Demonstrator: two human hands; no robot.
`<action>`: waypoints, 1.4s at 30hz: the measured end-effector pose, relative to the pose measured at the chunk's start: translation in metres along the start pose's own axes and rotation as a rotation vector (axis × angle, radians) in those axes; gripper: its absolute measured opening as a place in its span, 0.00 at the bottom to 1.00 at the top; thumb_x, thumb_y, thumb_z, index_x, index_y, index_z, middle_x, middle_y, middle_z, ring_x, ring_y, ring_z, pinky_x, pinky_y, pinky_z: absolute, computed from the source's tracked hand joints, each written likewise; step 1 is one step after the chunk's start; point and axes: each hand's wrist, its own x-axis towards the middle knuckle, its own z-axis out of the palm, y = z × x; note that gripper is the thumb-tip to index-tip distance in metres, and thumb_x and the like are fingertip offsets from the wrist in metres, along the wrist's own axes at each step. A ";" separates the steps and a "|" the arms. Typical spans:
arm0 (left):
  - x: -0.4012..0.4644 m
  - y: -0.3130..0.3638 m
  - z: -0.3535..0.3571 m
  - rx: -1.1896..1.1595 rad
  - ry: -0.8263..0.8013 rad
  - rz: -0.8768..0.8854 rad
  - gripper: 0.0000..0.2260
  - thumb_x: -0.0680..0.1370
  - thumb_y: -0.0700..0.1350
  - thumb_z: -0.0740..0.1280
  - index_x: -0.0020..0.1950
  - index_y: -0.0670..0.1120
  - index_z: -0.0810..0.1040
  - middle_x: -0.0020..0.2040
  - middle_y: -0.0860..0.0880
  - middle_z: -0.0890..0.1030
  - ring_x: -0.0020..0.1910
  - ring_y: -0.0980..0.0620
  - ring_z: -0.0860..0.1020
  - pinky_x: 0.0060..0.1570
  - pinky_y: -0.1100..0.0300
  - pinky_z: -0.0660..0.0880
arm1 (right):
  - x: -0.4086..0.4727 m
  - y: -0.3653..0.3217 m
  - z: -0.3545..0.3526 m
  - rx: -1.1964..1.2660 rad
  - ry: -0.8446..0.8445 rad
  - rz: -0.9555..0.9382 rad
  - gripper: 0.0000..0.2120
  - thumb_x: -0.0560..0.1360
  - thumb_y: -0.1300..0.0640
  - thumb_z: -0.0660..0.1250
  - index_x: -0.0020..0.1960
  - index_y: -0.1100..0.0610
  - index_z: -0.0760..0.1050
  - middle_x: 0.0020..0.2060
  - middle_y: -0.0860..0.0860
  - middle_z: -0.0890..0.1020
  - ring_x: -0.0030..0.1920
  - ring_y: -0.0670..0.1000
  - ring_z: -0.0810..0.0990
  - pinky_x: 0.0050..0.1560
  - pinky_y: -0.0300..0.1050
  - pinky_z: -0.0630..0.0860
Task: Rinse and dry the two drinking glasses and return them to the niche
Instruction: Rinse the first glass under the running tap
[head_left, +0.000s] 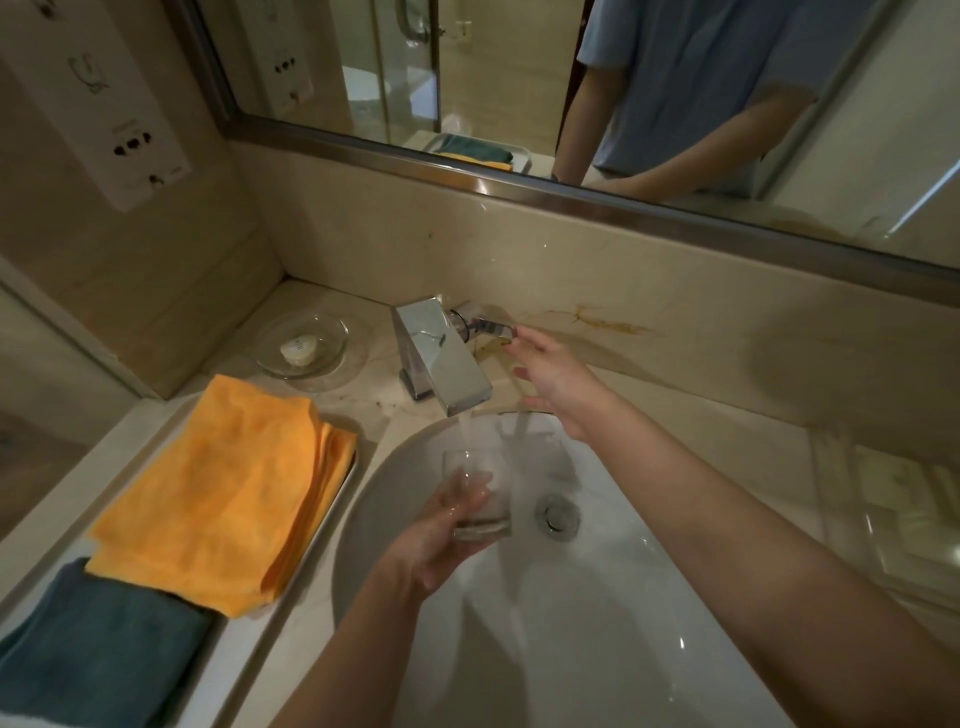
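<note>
A clear drinking glass (493, 499) is held upright over the white sink (649, 597), right under the chrome faucet (441, 358). Water streams from the spout into the glass. My left hand (441, 535) is wrapped around the glass from the left and below. My right hand (556, 379) reaches to the faucet's lever handle (491, 327), fingertips touching its end, fingers spread. Only one glass is in view.
A white tray (332, 499) left of the sink carries a folded orange cloth (223, 493) and a teal cloth (93, 649). A glass soap dish (304, 345) with a soap bar sits behind it. The drain (557, 514) is beside the glass. A mirror runs along the back wall.
</note>
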 end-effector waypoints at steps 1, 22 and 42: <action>0.000 0.000 0.000 0.068 0.005 0.029 0.15 0.67 0.39 0.72 0.52 0.49 0.77 0.43 0.52 0.82 0.40 0.55 0.81 0.41 0.60 0.79 | 0.000 0.000 -0.001 -0.002 -0.004 0.001 0.19 0.81 0.51 0.56 0.71 0.48 0.65 0.68 0.49 0.71 0.66 0.54 0.70 0.59 0.53 0.73; -0.088 0.024 0.008 1.261 0.282 0.495 0.39 0.65 0.44 0.76 0.71 0.52 0.60 0.63 0.58 0.63 0.66 0.56 0.64 0.64 0.65 0.62 | -0.051 0.052 0.018 0.105 -0.175 0.095 0.25 0.81 0.48 0.52 0.75 0.42 0.48 0.73 0.51 0.64 0.69 0.55 0.67 0.62 0.56 0.67; -0.135 0.087 0.047 2.311 0.060 0.671 0.34 0.74 0.39 0.64 0.75 0.54 0.53 0.75 0.52 0.58 0.74 0.51 0.54 0.72 0.42 0.42 | -0.118 0.122 0.087 1.274 -0.102 0.422 0.25 0.82 0.48 0.48 0.46 0.64 0.76 0.33 0.60 0.84 0.38 0.57 0.82 0.31 0.47 0.81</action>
